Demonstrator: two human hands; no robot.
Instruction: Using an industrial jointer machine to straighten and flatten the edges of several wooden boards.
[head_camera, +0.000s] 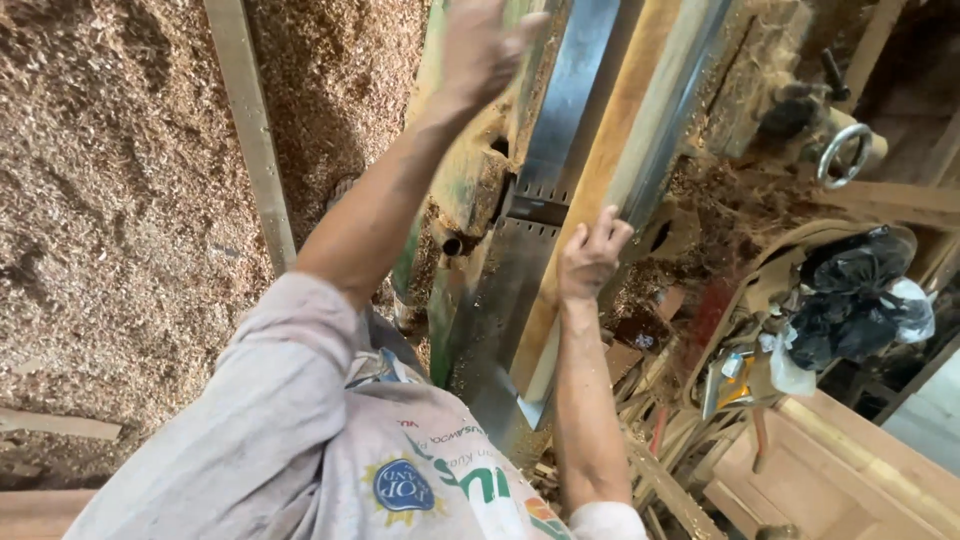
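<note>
While hands press plank (590, 190), planer bed (520, 270), sawdust floor (110, 200), dim wkshop.

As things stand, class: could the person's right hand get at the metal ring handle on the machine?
Probably yes: the right hand rests on the wooden board, and the ring handle shows beyond it with only sawdust-covered machine parts between.

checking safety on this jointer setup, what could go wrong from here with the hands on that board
1. The right hand presses the wooden board bare, close to the gap between the metal tables; a slip could carry the fingers toward it.
2. The left hand reaches far ahead on the machine, blurred, so balance and control of the board may suffer.
3. Wood shavings lie thick around the machine; footing could be poor.
</note>
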